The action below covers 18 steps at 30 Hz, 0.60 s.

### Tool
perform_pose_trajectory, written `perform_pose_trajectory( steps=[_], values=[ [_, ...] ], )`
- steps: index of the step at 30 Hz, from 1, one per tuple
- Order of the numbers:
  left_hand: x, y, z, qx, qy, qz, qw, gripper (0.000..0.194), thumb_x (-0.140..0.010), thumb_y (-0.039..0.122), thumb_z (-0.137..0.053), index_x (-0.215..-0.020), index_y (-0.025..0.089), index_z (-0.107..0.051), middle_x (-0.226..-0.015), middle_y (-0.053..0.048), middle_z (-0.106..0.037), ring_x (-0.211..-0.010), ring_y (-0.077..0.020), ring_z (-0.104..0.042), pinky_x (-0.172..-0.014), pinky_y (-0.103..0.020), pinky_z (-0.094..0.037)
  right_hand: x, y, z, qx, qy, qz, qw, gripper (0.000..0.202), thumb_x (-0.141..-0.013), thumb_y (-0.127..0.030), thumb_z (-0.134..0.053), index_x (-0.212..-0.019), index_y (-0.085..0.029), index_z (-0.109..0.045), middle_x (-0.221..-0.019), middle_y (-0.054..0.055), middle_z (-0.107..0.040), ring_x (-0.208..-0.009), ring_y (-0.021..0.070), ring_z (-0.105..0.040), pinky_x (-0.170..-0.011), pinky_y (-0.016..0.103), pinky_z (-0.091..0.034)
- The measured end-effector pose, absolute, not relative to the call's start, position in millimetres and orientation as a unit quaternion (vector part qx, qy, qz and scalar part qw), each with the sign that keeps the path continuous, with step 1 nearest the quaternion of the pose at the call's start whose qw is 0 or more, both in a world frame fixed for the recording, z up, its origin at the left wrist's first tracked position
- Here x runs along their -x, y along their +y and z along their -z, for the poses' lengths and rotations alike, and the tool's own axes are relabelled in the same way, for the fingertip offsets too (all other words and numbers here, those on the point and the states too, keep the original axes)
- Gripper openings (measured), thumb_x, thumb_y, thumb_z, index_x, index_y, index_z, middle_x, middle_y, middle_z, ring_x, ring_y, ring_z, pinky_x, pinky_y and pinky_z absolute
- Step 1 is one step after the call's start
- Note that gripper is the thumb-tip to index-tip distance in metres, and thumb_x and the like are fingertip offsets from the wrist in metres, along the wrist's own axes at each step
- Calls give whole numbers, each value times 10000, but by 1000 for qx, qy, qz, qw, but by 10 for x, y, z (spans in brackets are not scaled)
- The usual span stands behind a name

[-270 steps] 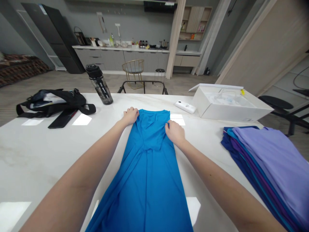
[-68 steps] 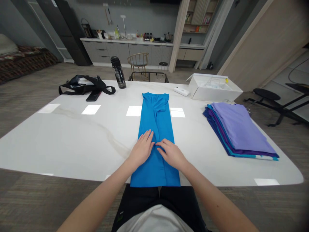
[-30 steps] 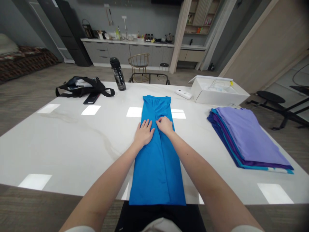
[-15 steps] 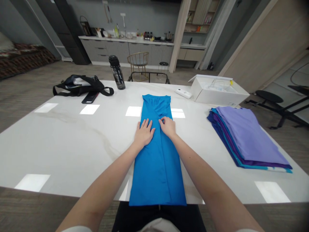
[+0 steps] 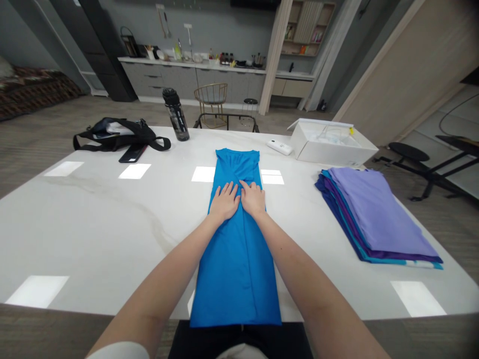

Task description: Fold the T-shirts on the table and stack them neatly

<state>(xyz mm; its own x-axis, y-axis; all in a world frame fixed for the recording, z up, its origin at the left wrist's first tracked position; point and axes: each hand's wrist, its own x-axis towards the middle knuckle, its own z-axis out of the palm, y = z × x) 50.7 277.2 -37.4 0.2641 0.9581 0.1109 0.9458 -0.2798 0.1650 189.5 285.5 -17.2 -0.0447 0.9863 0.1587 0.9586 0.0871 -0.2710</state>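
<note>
white surface (image 5: 112,234) carries the blue cloth (image 5: 232,279), its near end just past the edge; your left hand (image 5: 225,201) and right hand (image 5: 253,199) lie side by side on the cloth, fingers laid out, released.

Garment (image 5: 230,274) on surface (image 5: 93,234), centre to lower centre of frame; clothes pile (image 5: 374,209) at right, box (image 5: 329,153) behind pile; bag (image 5: 123,134) upper left, phone (image 5: 130,154) before bag, bottle (image 5: 176,117) right of bag.

Blue garment (image 5: 235,274) | folded narrow, flat | near end overhangs table (image 5: 108,239)
</note>
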Motion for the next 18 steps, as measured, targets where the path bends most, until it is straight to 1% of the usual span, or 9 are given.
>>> perform_pose_trajectory(
  steps=[2,4,8,10,12,14,18],
  values=[
    [-500,2756,379,-788,608,-93,31,607,-1052,476,-221,-1605,253,-333,-1683,-55,-273,-1564,-255,-228,-1275,-533,-137,-1879,2846,172,678,-720,-47,141,457,-1066,-354,-329,-1477,-324,-526,-1293,143,-596,-1173,304,-541,-984,447,-376],
    [-499,2750,375,-783,614,-93,29,602,-1050,496,-228,-1603,284,-336,-1685,-52,-273,-1565,-264,-224,-1272,-547,-128,-1877,2862,171,686,-711,-48,144,458,-1066,-366,-326,-1455,-293,-557,-1303,149,-598,-1188,304,-539,-992,444,-380],
    [-509,2750,367,-782,616,-95,27,605,-1051,504,-216,-1602,284,-339,-1684,-53,-276,-1563,-259,-229,-1270,-546,-132,-1947,2996,119,706,-685,-74,163,455,-1073,-362,-299,-1363,-233,-625,-1272,140,-636,-1157,276,-566,-979,406,-398],
    [-511,2748,364,-783,614,-97,27,611,-1052,511,-203,-1603,282,-336,-1685,-52,-274,-1564,-256,-228,-1270,-548,-133,-2021,3102,72,718,-671,-52,175,422,-1058,-338,-346,-1348,-206,-624,-1268,151,-635,-1174,292,-550,-983,424,-389],
    [-508,2745,362,-784,612,-99,26,617,-1053,518,-197,-1604,277,-333,-1687,-55,-269,-1565,-255,-223,-1271,-550,-131,-2102,3208,33,716,-676,-15,173,388,-1031,-316,-424,-1348,-204,-616,-1277,160,-618,-1203,318,-517,-990,456,-373],
    [-503,2742,362,-784,612,-101,26,619,-1054,520,-194,-1603,274,-335,-1686,-57,-269,-1567,-255,-218,-1271,-550,-131,-2172,3295,16,688,-710,5,152,352,-1017,-310,-463,-1310,-225,-639,-1273,153,-607,-1204,324,-502,-984,467,-366],
    [-498,2739,365,-784,611,-107,25,621,-1054,521,-187,-1602,272,-341,-1682,-58,-282,-1568,-254,-215,-1272,-547,-133,-2261,3393,36,634,-765,27,108,318,-1043,-318,-418,-1196,-231,-682,-1257,148,-601,-1178,309,-496,-980,456,-356]
  ],
)
